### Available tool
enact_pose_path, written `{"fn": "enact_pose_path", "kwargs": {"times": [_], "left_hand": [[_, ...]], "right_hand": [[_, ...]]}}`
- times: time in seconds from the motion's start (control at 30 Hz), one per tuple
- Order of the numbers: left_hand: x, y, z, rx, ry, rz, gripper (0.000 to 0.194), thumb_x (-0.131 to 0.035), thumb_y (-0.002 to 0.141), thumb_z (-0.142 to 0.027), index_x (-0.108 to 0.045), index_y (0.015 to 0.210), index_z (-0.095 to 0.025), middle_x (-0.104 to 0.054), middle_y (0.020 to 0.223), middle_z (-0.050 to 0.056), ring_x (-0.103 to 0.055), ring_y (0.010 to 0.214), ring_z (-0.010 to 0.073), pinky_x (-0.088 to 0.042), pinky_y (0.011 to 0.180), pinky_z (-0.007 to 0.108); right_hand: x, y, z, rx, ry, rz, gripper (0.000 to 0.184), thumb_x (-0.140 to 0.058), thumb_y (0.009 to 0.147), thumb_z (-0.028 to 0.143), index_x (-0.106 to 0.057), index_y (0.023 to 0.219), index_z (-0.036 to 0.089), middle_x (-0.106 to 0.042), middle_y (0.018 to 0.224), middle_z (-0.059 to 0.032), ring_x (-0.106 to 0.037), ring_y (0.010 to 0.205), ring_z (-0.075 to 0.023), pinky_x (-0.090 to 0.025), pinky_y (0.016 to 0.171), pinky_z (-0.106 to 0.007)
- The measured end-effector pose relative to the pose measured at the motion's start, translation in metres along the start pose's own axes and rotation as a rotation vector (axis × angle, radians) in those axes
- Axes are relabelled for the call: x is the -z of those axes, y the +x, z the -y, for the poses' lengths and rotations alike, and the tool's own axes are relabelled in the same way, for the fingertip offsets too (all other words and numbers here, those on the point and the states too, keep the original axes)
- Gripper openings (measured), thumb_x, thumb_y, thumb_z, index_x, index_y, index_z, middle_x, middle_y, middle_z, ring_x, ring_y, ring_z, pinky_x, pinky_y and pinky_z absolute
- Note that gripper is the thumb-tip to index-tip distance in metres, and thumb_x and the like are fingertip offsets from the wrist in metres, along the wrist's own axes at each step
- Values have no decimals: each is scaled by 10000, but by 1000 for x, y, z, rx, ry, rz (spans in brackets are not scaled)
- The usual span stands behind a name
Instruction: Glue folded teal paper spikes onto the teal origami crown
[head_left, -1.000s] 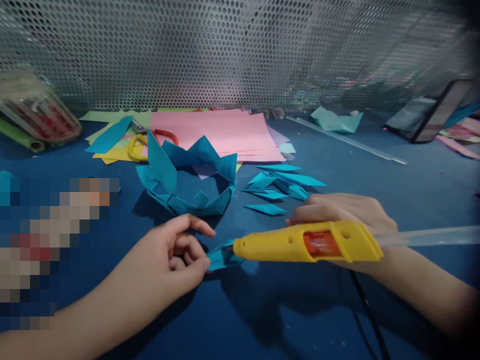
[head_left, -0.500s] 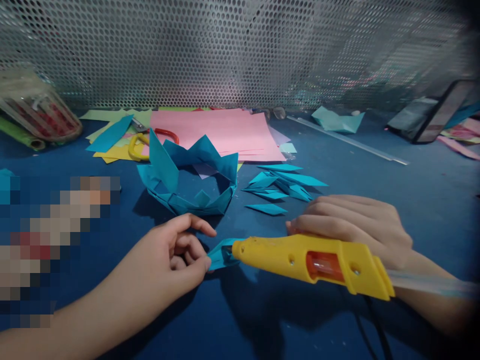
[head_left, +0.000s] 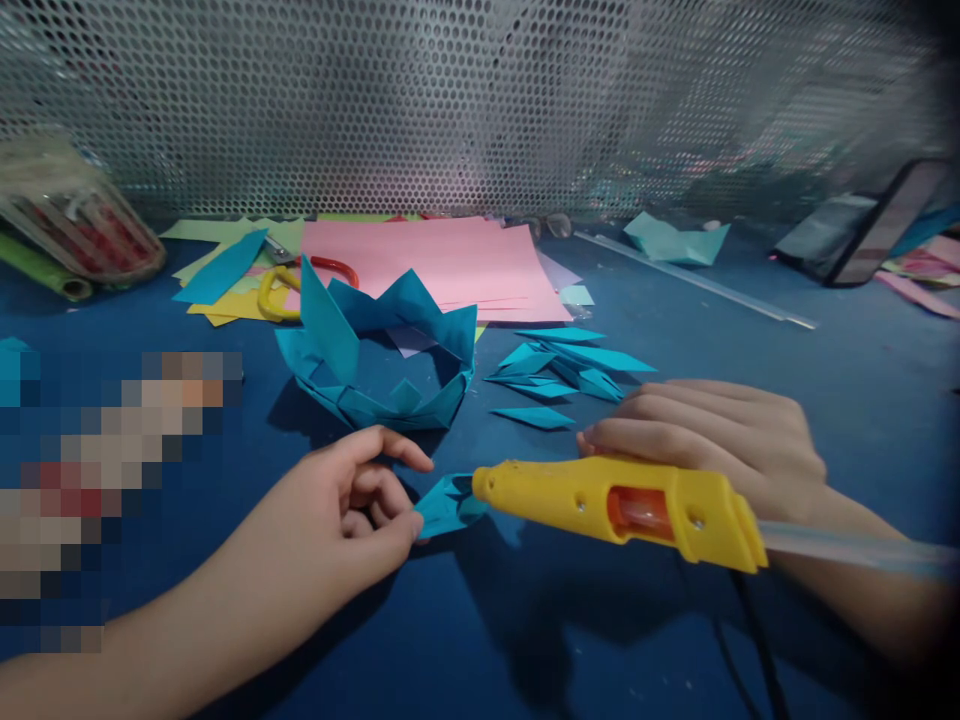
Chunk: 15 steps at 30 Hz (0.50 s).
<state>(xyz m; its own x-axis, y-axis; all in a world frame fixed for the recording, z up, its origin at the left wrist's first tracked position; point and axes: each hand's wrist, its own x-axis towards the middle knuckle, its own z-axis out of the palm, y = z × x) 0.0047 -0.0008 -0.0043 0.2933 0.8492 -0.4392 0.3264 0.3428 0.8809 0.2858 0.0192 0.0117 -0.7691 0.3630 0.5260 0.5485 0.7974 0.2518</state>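
Fingers of the left hand (head_left: 341, 510), just in front of the blue paper ring (head_left: 375, 408), close on one end of a folded paper (head_left: 442, 510), the index finger held out free. That paper is near the ring, on its front right side, and the nozzle of a yellow glue gun (head_left: 555, 485) meets or overhangs its other end; I cannot tell which. Fingers of the right hand (head_left: 720, 440), right of the ring, curl around the gun, the grip itself hidden behind its body.

Well left of the ring, a jar (head_left: 94, 225) stands beside a green roll (head_left: 41, 270). Behind the ring on its left, scissors with a yellow handle (head_left: 265, 293) lie on papers; pink sheets (head_left: 427, 255) spread directly behind it. Just right of the ring sit slim blue folded pieces (head_left: 536, 358). Farther right and behind are a pale green folded paper (head_left: 675, 242), a clear stick (head_left: 697, 280) and, well apart from the ring, a tilted phone (head_left: 885, 230).
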Motion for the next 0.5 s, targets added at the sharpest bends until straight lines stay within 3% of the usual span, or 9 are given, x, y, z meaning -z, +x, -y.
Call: {"fn": "enact_pose_path", "kwargs": {"times": [0.5], "left_hand": [[0,-1,0,-4,-6,-4,288,-689,662,-294,-599,924,-215,-552,535,-104,-414,446,81,-301,417,184]], "right_hand": [[-10,-11,-10,-82,-54,4,170,-387,1049,310,-511,953,244,-631,634,18,-588,560,-108,-438,564,-233]]}}
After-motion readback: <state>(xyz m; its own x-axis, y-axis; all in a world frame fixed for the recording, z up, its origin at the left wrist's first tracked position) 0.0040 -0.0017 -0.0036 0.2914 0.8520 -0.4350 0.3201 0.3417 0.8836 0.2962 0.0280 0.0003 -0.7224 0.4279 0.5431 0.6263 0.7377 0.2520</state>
